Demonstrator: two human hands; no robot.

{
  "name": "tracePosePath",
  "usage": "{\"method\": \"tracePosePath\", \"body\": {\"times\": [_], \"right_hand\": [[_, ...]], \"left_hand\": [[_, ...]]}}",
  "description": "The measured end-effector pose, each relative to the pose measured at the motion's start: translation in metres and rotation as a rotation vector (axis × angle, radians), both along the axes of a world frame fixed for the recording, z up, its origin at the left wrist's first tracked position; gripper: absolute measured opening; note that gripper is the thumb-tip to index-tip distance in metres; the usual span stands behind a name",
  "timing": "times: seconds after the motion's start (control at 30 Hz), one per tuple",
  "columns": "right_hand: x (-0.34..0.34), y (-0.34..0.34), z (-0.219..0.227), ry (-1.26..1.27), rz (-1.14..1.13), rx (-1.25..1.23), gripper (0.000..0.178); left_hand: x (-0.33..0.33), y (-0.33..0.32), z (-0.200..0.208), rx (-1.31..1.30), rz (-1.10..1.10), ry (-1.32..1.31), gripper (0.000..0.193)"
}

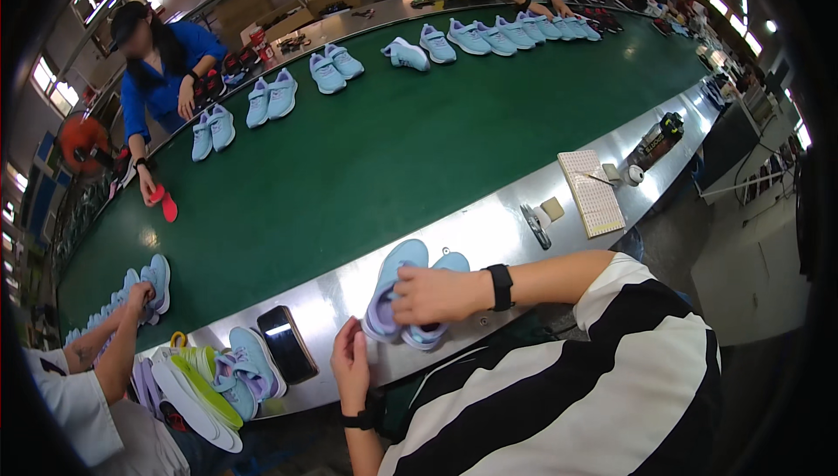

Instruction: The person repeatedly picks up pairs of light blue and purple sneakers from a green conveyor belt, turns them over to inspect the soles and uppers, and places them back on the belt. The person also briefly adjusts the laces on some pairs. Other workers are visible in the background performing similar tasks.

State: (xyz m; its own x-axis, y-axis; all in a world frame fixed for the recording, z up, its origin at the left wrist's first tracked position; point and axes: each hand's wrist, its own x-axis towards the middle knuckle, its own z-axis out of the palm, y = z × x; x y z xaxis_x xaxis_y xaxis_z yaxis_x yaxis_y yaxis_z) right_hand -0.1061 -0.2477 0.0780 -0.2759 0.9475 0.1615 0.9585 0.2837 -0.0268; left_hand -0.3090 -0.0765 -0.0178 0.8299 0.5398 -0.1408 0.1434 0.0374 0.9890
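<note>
A pair of light blue sneakers with lilac lining lies on the metal ledge before me. My right hand (435,295) is over them, its bent fingers closed at the opening of the left-hand sneaker (403,265) and partly hidden. The other sneaker (454,261) is mostly covered by this hand and wrist. Beside the near end of the pair, my left hand (351,364) is raised with thumb and fingers apart, holding nothing. To its left lie a dark smartphone (286,345) and another light blue pair (255,362). Both my wrists carry black bands.
A green conveyor belt (332,188) carries several light blue sneakers (495,38). Pale insoles (194,402) lie left of the phone. A gridded pad (592,194), metal tool (535,226) and white jar (635,176) are on the right ledge. Co-workers stand around; one holds red insoles (168,205).
</note>
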Motion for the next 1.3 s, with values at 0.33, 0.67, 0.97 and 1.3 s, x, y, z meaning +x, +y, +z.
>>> {"method": "tracePosePath", "body": {"times": [0.33,0.67,0.97,1.3], "right_hand": [[0.087,0.009,0.007,0.780,-0.711,0.274,0.029],[0.362,0.106,0.003,0.503,-1.184,0.470,0.035],[0.452,0.163,0.110,0.403,-0.896,0.912,0.036],[0.073,0.024,0.109,1.215,-0.306,-0.005,0.035]], "left_hand": [[-0.011,-0.005,-0.022,0.286,0.186,0.017,0.014],[-0.021,0.001,-0.027,0.337,0.259,0.032,0.007],[-0.016,-0.002,0.012,0.600,0.247,0.129,0.012],[-0.016,0.015,0.006,0.510,0.169,0.131,0.010]]}}
